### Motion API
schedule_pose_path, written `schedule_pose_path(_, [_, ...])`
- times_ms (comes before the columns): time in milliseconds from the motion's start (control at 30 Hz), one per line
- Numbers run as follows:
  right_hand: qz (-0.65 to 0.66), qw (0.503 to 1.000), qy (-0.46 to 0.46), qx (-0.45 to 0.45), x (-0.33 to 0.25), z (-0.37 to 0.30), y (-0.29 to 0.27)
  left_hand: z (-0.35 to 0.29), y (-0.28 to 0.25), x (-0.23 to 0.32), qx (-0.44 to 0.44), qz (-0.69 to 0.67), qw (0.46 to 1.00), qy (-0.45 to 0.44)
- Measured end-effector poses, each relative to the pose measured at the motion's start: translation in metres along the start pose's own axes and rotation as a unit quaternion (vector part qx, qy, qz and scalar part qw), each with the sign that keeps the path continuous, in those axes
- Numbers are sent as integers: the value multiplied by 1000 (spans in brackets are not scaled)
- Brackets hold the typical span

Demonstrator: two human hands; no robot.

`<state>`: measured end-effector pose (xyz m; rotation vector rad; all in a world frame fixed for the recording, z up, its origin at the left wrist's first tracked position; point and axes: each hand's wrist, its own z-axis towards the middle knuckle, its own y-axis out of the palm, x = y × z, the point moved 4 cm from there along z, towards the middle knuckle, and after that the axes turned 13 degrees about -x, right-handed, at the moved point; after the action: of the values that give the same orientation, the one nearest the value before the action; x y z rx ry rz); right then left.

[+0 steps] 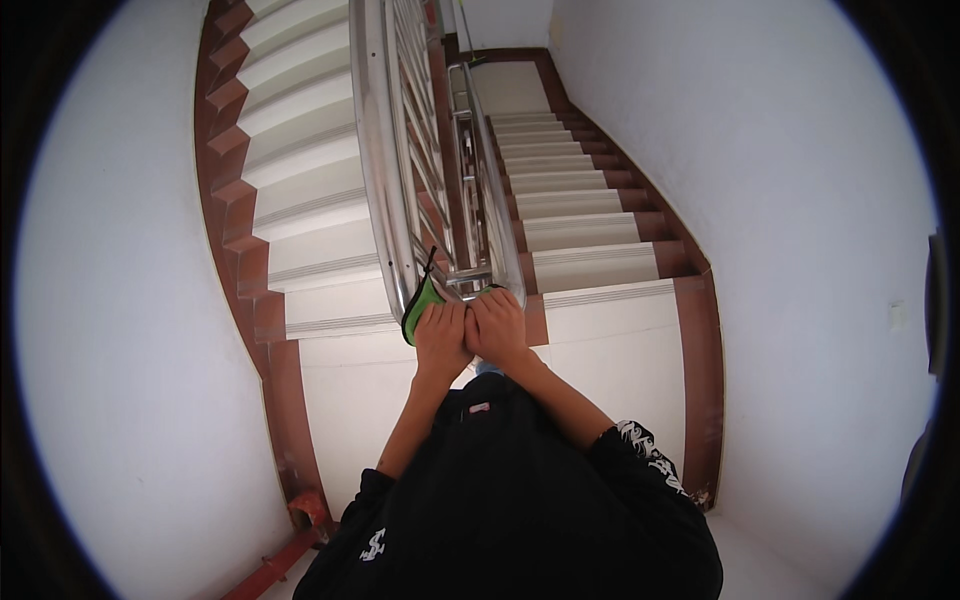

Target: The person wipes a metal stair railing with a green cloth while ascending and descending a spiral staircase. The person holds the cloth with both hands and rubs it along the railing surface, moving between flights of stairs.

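Observation:
Side by side, my two hands rest at the near bend of the shiny metal handrail [372, 190]. A green cloth with black edging [421, 300] sticks out beside my left hand [440, 335], and its black loop stands up against the rail. The fingers of that hand are curled over the cloth. My right hand [497, 325] touches the left one, its fingers closed over the rail's end; a little green and black edging shows at its fingertips. How the cloth lies under both palms is hidden.
White-treaded stairs with red-brown edges [310, 200] run along the railing's left. On its right a second flight [580, 205] leads to a far landing [510, 88]. White walls [800, 250] flank both sides. A red pipe [280, 565] sits low at the left.

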<state>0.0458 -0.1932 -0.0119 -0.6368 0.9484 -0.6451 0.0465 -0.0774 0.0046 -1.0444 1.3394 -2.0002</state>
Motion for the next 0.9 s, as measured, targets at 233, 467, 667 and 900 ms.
schedule_pose_path(233, [4, 1000, 4, -11, -1, -1, -1, -1, 2, -1, 2, 3, 1000, 4])
schedule_pose_path(467, [1, 1000, 9, -22, 1, -3, 3, 0, -2, 0, -9, 1, 1000, 8])
schedule_pose_path(667, [6, 1000, 5, -21, 0, -1, 0, -1, 0, -1, -20, 7, 1000, 4])
schedule_pose_path(900, [11, 1000, 7, -17, -1, -1, -1, -1, 0, 0, -5, 3, 1000, 15])
